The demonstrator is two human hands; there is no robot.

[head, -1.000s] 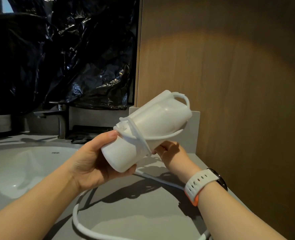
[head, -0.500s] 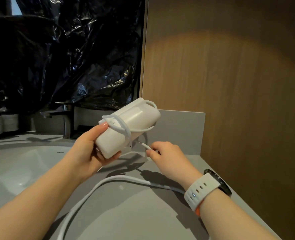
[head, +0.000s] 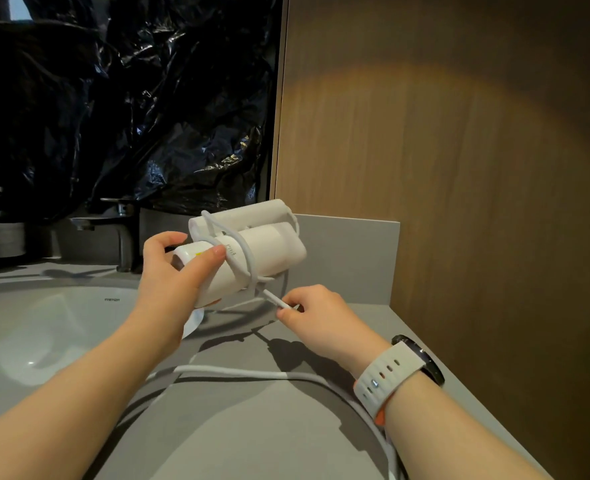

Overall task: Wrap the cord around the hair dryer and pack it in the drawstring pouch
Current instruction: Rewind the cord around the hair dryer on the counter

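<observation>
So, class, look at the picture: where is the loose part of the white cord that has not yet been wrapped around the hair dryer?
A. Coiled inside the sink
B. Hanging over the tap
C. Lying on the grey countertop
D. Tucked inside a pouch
C: the slack cord curves across the grey countertop, below the hair dryer.

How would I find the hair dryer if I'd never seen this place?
Start at the tall wooden wall panel on the right, then drop to the grey counter beside the white sink. Above the counter, the left hand holds up the hair dryer. It is the only chunky white tube there, folded double, with loops of white cord wound around it.
</observation>
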